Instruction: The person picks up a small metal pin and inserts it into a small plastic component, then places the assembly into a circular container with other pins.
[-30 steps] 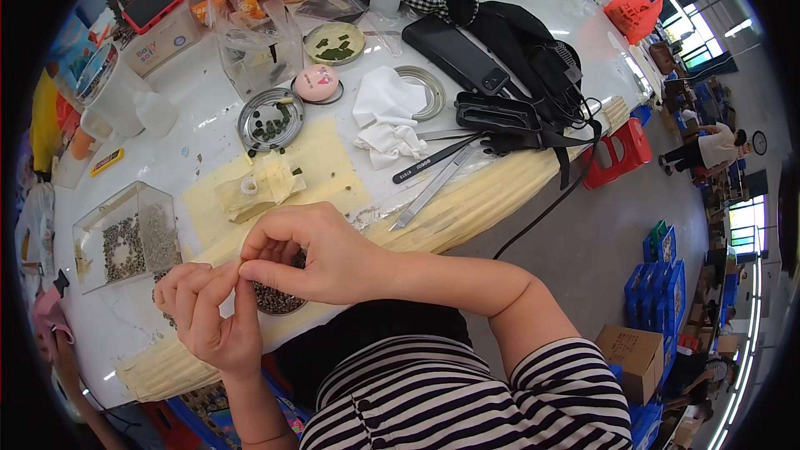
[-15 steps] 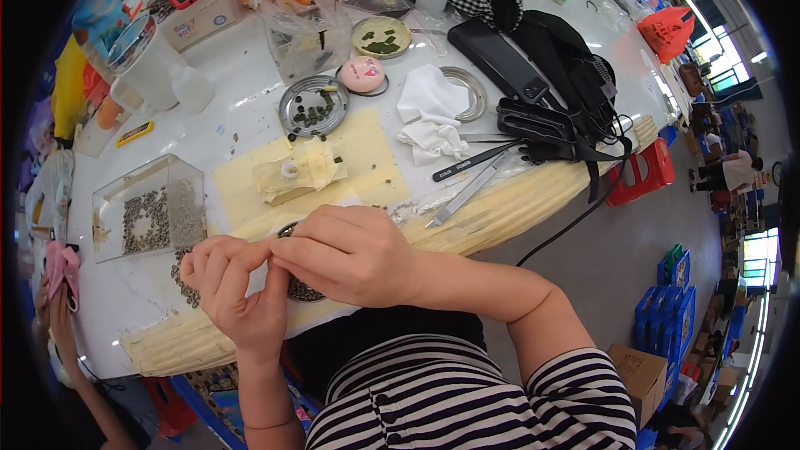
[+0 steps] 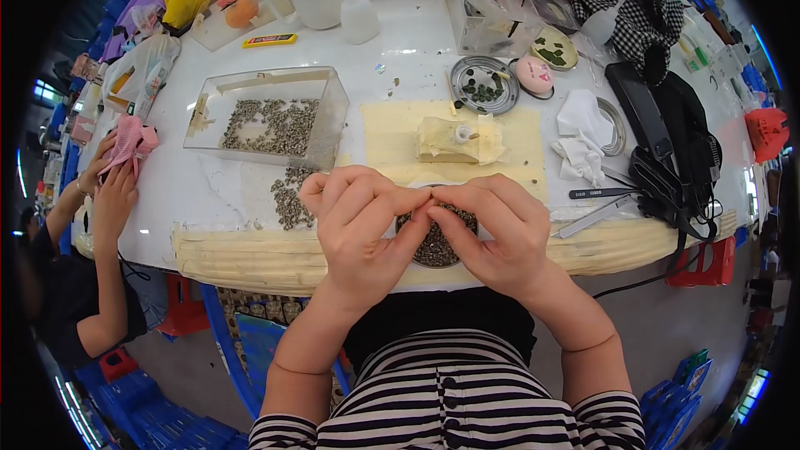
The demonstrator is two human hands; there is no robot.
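**Fingertips pinching a tiny part above a dish of small pieces**

The left hand [image 3: 360, 229] and right hand [image 3: 500, 233] are meeting fingertip to fingertip, pinched together on something too small to make out. It is probably light and easy to drop, so a tip pinch suits it. Directly beneath the grip, a round dish [image 3: 437, 242] of dark small pieces is sitting at the table's near edge. Left of the grip, loose pieces [image 3: 289, 197] are lying scattered; beyond them a clear box [image 3: 268, 117] is holding more. Behind the grip, a cream cloth bundle [image 3: 460, 139] is resting; further right, tweezers [image 3: 602, 193]. Nothing is crowding the hands.
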